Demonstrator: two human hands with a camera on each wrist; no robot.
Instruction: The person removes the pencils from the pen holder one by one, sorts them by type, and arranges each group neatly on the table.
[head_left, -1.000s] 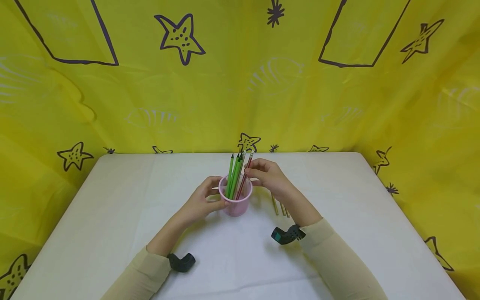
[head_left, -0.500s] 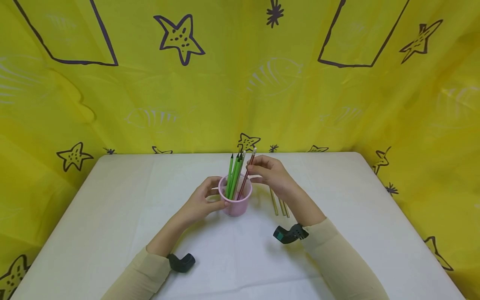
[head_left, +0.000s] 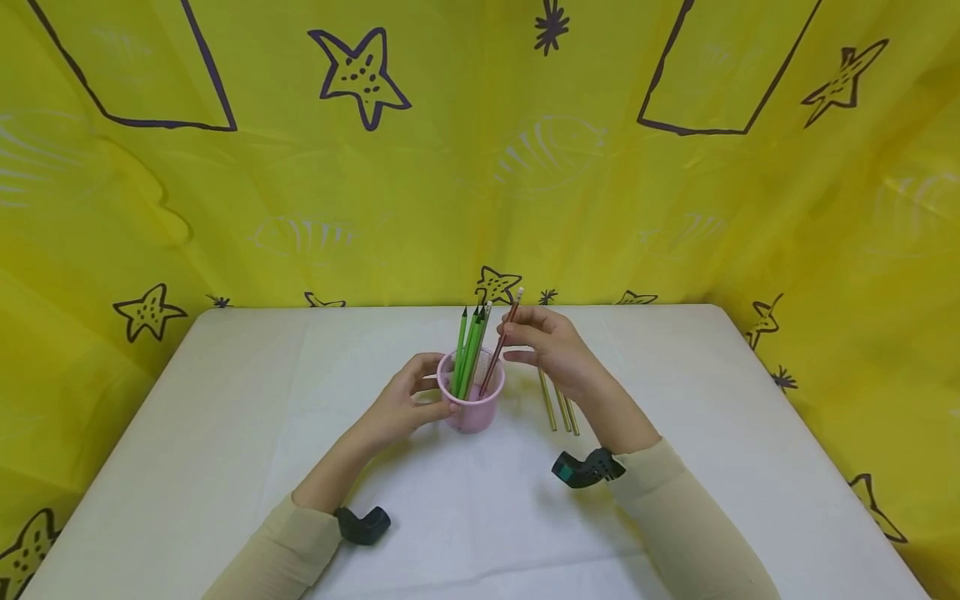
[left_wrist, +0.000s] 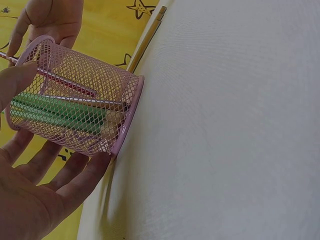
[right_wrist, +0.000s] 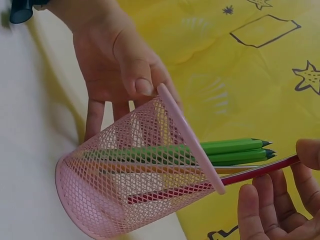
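My left hand (head_left: pixel 401 407) grips a pink mesh pencil cup (head_left: pixel 471 418), fingers round its far side and thumb near the rim. In the left wrist view the cup's base is at the white tabletop. Several green pencils (right_wrist: pixel 230 147) stand in the cup, dark points up, beside a golden-brown pencil (right_wrist: pixel 240 169). Between thumb and fingers, my right hand (head_left: pixel 551 346) pinches a dark red pencil (right_wrist: pixel 260 171) with a white eraser end. That pencil leans right over the rim. Through the mesh its lower end shows inside the cup, above the bottom.
Gold pencils (head_left: pixel 548 404) lie on the white table (head_left: pixel 225 442) right of the cup, partly hidden by the right hand and forearm. A yellow curtain (head_left: pixel 450 200) with drawn stars hangs behind the table. Both wrists wear black cameras.
My right hand has moved up and to the right, drawing the red pencil partly upward and tilting it away from the others. The left hand and the cup have stayed put.
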